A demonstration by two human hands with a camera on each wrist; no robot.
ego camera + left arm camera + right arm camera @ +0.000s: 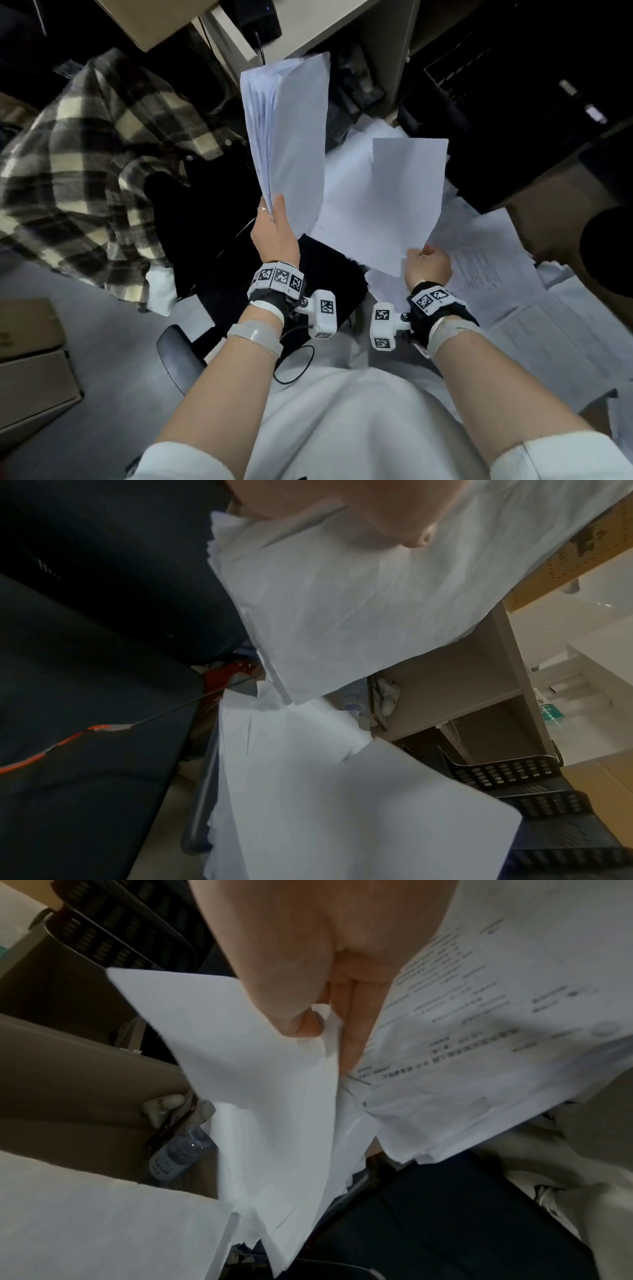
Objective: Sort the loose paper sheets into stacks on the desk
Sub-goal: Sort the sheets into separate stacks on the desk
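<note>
My left hand [274, 222] grips a thick bundle of white sheets [287, 137] by its lower edge and holds it upright in the air; the left wrist view shows the thumb pressed on that bundle [342, 601]. My right hand [428, 263] pinches the bottom corner of a single blank sheet [394, 202] raised just right of the bundle. In the right wrist view the thumb and fingers [301, 1010] pinch this sheet's [257, 1083] curled corner. Below lie loose printed sheets [496, 291], spread in an untidy pile to the right.
A plaid shirt [102, 164] drapes over something at the left. A dark chair seat [325, 274] sits under my hands. Black mesh file trays [514, 777] stand beyond the papers. Cardboard boxes [30, 359] sit on the floor at the lower left. A water bottle [181, 1153] lies in a shelf nook.
</note>
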